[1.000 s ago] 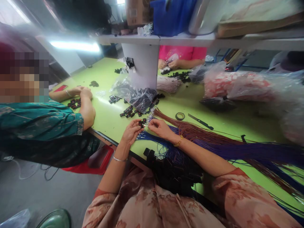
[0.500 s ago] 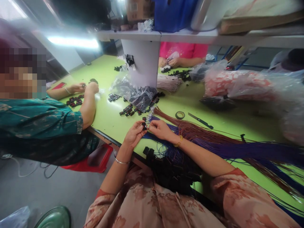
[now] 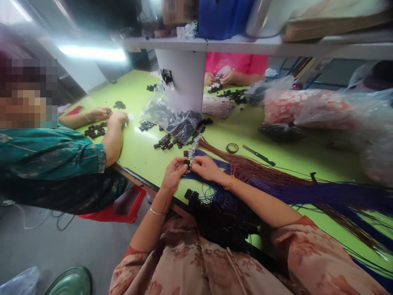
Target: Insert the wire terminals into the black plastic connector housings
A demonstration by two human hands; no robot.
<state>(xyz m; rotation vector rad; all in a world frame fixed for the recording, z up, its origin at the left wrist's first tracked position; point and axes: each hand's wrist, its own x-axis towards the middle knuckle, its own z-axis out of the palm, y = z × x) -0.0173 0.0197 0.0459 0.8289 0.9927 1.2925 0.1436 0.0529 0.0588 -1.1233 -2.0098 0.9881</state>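
My left hand (image 3: 172, 174) pinches a small black plastic connector (image 3: 187, 164) between thumb and fingers, just over the table edge. Right against it, my right hand (image 3: 205, 167) is closed in a pinch on what appears to be a thin wire, mostly hidden by the fingers. Beneath and beyond my right hand lie bundles of blue wires (image 3: 276, 190) and brown wires (image 3: 242, 164), their metal-tipped ends (image 3: 194, 144) gathered just past my fingers. A heap of black connectors with wires (image 3: 224, 221) rests at the table edge before my body.
Loose black connectors (image 3: 166, 141) lie by a clear plastic bag (image 3: 184, 125). A tape roll (image 3: 232, 148) and a knife (image 3: 259, 155) are beyond the wires. One co-worker (image 3: 61, 155) sits at left, another in pink (image 3: 236, 65) opposite. A shelf (image 3: 233, 44) crosses above the table.
The connector has shifted and turned slightly in my left hand, and my fingers have moved a little. My right hand stays close beside it. The left co-worker's far hand has shifted slightly.
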